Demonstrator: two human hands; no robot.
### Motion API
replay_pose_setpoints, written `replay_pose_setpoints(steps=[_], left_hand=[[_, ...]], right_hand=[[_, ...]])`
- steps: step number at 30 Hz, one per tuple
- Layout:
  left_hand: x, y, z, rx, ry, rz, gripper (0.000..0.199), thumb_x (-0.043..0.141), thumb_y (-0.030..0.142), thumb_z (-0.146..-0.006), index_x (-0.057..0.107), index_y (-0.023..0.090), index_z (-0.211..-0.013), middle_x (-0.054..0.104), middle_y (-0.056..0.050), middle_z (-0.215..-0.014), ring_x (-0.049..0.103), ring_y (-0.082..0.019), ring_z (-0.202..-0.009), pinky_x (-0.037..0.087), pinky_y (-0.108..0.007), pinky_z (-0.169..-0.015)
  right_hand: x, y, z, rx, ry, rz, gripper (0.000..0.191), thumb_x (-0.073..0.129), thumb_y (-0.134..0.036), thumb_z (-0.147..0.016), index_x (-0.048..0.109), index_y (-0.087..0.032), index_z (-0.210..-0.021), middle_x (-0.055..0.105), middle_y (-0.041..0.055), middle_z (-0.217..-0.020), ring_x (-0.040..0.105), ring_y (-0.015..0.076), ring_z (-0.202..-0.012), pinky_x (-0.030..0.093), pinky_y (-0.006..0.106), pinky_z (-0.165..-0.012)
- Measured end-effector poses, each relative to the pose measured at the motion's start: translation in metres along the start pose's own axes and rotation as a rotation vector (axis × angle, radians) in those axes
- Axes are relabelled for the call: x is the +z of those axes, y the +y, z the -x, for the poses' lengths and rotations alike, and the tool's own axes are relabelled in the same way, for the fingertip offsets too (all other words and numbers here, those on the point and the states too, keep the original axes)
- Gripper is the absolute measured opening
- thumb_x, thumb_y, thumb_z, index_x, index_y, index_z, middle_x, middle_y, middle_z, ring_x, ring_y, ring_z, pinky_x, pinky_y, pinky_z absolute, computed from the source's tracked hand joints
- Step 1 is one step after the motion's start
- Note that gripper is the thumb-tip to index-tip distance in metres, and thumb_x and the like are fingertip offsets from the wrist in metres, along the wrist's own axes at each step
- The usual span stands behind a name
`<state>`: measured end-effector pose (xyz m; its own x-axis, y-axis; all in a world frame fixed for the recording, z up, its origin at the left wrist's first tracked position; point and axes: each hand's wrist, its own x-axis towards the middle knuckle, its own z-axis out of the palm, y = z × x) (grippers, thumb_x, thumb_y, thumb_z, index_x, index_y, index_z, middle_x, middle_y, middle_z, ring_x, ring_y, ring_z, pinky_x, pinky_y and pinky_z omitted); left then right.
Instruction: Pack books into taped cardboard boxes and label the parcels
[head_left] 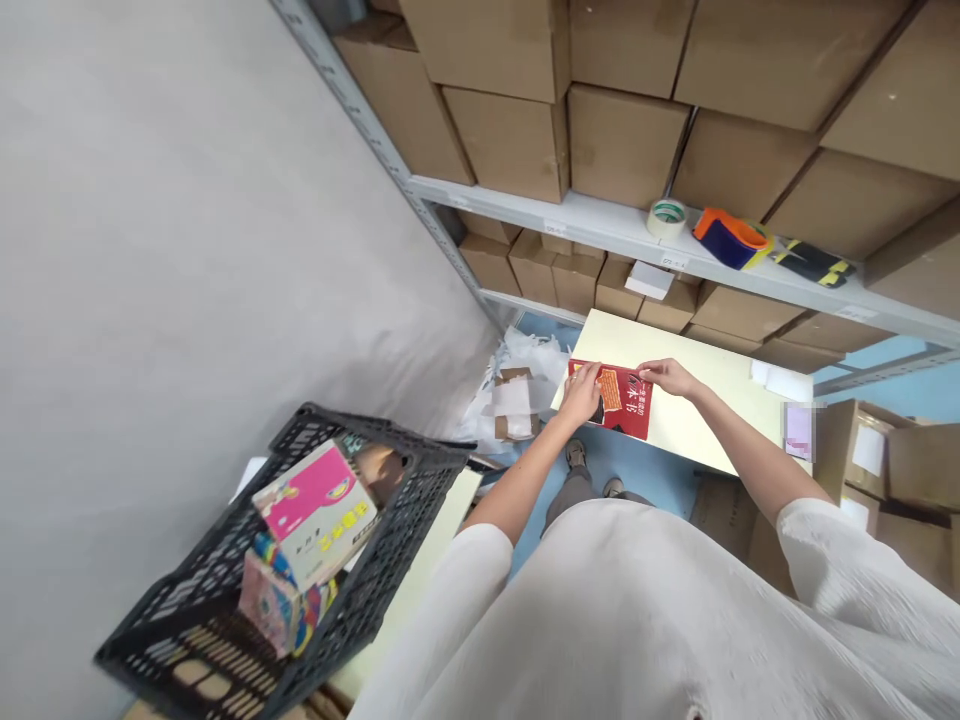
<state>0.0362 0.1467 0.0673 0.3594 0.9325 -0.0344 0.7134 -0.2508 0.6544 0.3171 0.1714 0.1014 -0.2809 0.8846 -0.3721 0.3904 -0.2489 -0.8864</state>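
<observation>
A red book with a yellow patch and white lettering on its cover lies at the front left edge of a pale tabletop. My left hand grips it at its left end, with the fingers over the cover. At the book's upper right corner, my right hand has its thumb and fingers closed in a pinch. Part of the cover is hidden under the left hand.
A black plastic crate with several books stands at the left. Shelves of cardboard boxes rise behind the table, with a tape roll and an orange-and-blue tape dispenser. More boxes stand at the right.
</observation>
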Motion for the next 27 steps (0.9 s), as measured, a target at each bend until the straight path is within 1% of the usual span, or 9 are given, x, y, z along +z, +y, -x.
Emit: replay_pose_setpoints(steps=[4, 8, 11, 13, 15, 17, 20, 23, 27], left_hand=[[0.004, -0.012, -0.045, 0.061, -0.089, -0.062, 0.052, 0.049, 0.022, -0.107, 0.054, 0.024, -0.159, 0.053, -0.015, -0.168, 0.043, -0.03, -0.16, 0.028, -0.055, -0.134], [0.007, -0.031, -0.086, 0.067, -0.326, -0.004, 0.034, 0.054, 0.028, -0.108, 0.068, 0.024, -0.139, 0.072, -0.014, -0.144, 0.061, -0.031, -0.142, 0.04, -0.052, -0.126], [0.016, -0.044, -0.105, -0.047, -0.392, 0.143, 0.023, 0.056, 0.029, -0.107, 0.07, 0.024, -0.124, 0.077, -0.011, -0.132, 0.071, -0.028, -0.125, 0.052, -0.045, -0.114], [0.026, -0.051, -0.111, -0.208, -0.356, 0.258, 0.018, 0.058, 0.028, -0.107, 0.069, 0.024, -0.12, 0.08, -0.009, -0.124, 0.076, -0.025, -0.114, 0.057, -0.04, -0.105], [0.037, -0.055, -0.114, -0.386, -0.294, 0.321, 0.016, 0.06, 0.027, -0.106, 0.068, 0.023, -0.119, 0.081, -0.008, -0.116, 0.078, -0.024, -0.105, 0.06, -0.038, -0.098], [0.047, -0.057, -0.117, -0.503, -0.245, 0.327, 0.02, 0.059, 0.025, -0.105, 0.067, 0.022, -0.122, 0.082, -0.009, -0.115, 0.079, -0.025, -0.104, 0.061, -0.037, -0.096], [0.058, -0.058, -0.12, -0.543, -0.212, 0.309, 0.029, 0.058, 0.019, -0.101, 0.067, 0.02, -0.128, 0.08, -0.013, -0.123, 0.076, -0.027, -0.117, 0.059, -0.038, -0.102], [0.064, -0.062, -0.12, -0.51, -0.169, 0.24, 0.042, 0.062, 0.012, -0.091, 0.068, 0.017, -0.133, 0.074, -0.018, -0.135, 0.07, -0.031, -0.132, 0.053, -0.042, -0.115], [0.068, -0.067, -0.112, -0.395, -0.204, 0.149, 0.062, 0.064, 0.008, -0.087, 0.062, 0.016, -0.148, 0.06, -0.021, -0.157, 0.056, -0.035, -0.151, 0.044, -0.05, -0.126]], right_hand=[[-0.011, -0.009, -0.014, -0.001, -0.014, 0.052, 0.052, 0.082, -0.069, -0.076, 0.085, -0.02, -0.093, 0.082, 0.0041, -0.086, 0.072, 0.0248, -0.082, 0.058, 0.035, -0.08], [-0.018, -0.008, -0.034, 0.004, 0.031, 0.059, 0.046, 0.084, -0.066, -0.075, 0.085, -0.022, -0.089, 0.081, 0.0019, -0.081, 0.073, 0.0247, -0.079, 0.059, 0.035, -0.076], [-0.019, 0.003, -0.051, 0.068, 0.323, 0.157, 0.035, 0.081, -0.055, -0.081, 0.084, -0.024, -0.096, 0.082, 0.0047, -0.089, 0.073, 0.0268, -0.086, 0.06, 0.04, -0.088], [-0.018, 0.015, -0.06, 0.114, 0.596, 0.235, 0.033, 0.075, -0.047, -0.088, 0.082, -0.025, -0.111, 0.083, 0.0085, -0.105, 0.072, 0.0285, -0.096, 0.058, 0.044, -0.098], [-0.012, 0.03, -0.063, 0.155, 0.742, 0.241, 0.038, 0.069, -0.041, -0.091, 0.078, -0.024, -0.123, 0.08, 0.0112, -0.12, 0.072, 0.0287, -0.101, 0.056, 0.047, -0.104], [-0.001, 0.049, -0.062, 0.225, 0.715, 0.165, 0.037, 0.067, -0.037, -0.091, 0.076, -0.024, -0.124, 0.079, 0.0113, -0.123, 0.072, 0.0274, -0.1, 0.057, 0.046, -0.105], [0.025, 0.078, -0.055, 0.419, 0.598, 0.006, 0.027, 0.068, -0.031, -0.085, 0.077, -0.024, -0.11, 0.08, 0.0092, -0.116, 0.073, 0.0266, -0.103, 0.056, 0.046, -0.108], [0.052, 0.101, -0.05, 0.536, 0.58, -0.098, 0.03, 0.067, -0.026, -0.079, 0.077, -0.022, -0.108, 0.081, 0.01, -0.114, 0.074, 0.0277, -0.11, 0.055, 0.047, -0.109], [0.075, 0.117, -0.055, 0.556, 0.572, -0.187, 0.044, 0.063, -0.027, -0.079, 0.075, -0.021, -0.12, 0.082, 0.0102, -0.113, 0.075, 0.0271, -0.109, 0.06, 0.045, -0.101]])
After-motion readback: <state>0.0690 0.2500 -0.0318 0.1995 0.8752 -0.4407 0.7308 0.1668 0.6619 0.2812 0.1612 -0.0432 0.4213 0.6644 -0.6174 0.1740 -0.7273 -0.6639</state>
